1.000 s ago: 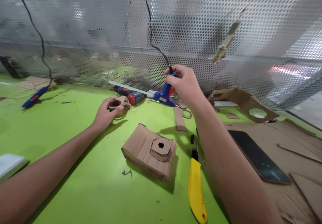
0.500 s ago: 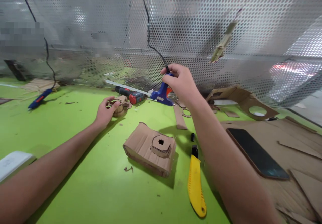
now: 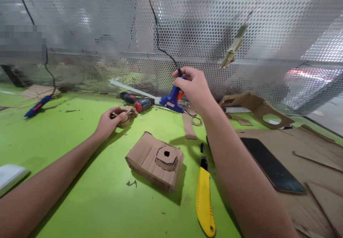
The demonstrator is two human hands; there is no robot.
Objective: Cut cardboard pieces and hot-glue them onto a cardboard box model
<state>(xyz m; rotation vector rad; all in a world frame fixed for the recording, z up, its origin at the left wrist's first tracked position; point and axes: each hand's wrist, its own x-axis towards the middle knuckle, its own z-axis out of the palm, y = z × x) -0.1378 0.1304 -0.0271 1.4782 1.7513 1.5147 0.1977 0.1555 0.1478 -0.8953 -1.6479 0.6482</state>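
Observation:
My right hand (image 3: 194, 88) grips the handle of a blue glue gun (image 3: 171, 100) at the back of the green table (image 3: 66, 138); its black cord (image 3: 157, 34) rises to the mesh wall. My left hand (image 3: 108, 123) holds a small cardboard ring piece (image 3: 125, 116) resting on the table left of the gun. In front of both hands lies a folded corrugated cardboard block (image 3: 154, 161) with a round holed disc on top.
A yellow utility knife (image 3: 204, 200) lies beside my right forearm. A black phone (image 3: 270, 166) rests on cardboard sheets at the right. A red and black tool (image 3: 136, 102), a second blue glue gun (image 3: 37, 106) at far left, a cardboard strip (image 3: 189, 126) and a holed cardboard shape (image 3: 264, 111) lie around.
My right hand has lifted the glue gun slightly. My left hand has closed further over the cardboard ring. The view has shifted a little.

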